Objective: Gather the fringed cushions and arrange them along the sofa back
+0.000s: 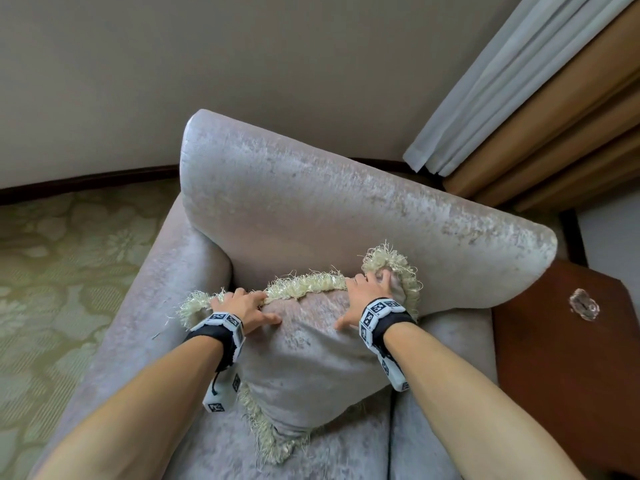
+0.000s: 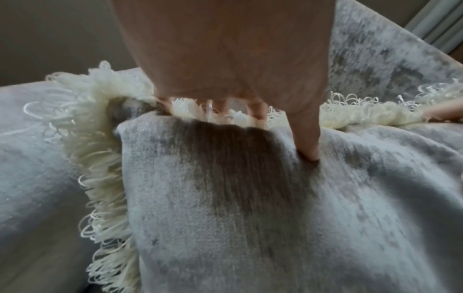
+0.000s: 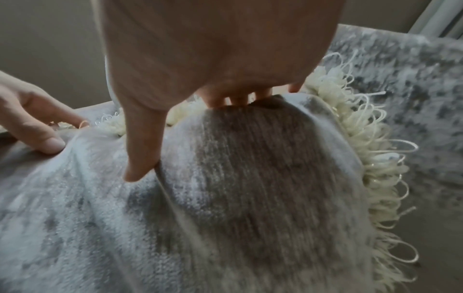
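Note:
A grey velvet cushion (image 1: pixel 308 355) with cream fringe stands tilted on the sofa seat, its top edge leaning toward the sofa back (image 1: pixel 311 209). My left hand (image 1: pixel 244 303) grips its upper left corner, fingers curled over the fringed edge, thumb pressed into the front face. My right hand (image 1: pixel 363 292) grips the upper right corner the same way. In the left wrist view the left hand (image 2: pixel 250 111) has its fingers hidden behind the fringe (image 2: pixel 100 138). In the right wrist view the right hand (image 3: pixel 200 123) pinches the cushion (image 3: pixel 250 188) top.
A sofa armrest (image 1: pixel 149 306) runs along the left, with patterned green carpet (image 1: pixel 52 271) beyond. A dark wooden side table (image 1: pixel 571 358) with a glass piece (image 1: pixel 584 304) stands on the right. Curtains (image 1: pixel 519 98) hang behind it.

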